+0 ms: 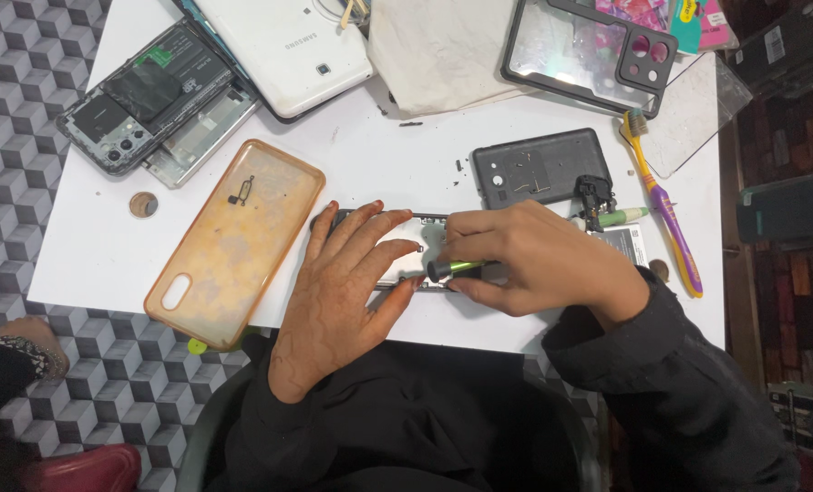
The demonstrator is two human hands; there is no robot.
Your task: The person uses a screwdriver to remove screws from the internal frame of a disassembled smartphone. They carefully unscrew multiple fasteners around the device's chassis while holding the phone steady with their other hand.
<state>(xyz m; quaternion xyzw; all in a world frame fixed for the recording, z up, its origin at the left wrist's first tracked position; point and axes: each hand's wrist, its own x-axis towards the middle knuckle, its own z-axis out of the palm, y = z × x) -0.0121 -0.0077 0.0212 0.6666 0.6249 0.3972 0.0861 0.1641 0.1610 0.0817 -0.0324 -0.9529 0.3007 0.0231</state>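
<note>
left hand (347, 282): laid flat, fingers spread, pressed on the opened phone (405, 255).
right hand (534, 260): closed around a green-handled screwdriver (452, 268), tip kept at the phone.
phone: on the white desk (87, 246), near its front edge, between both hands.
nearby: orange case (235, 239) to the left, grey back cover (539, 166) behind, toothbrush (663, 205) to the right.
</note>
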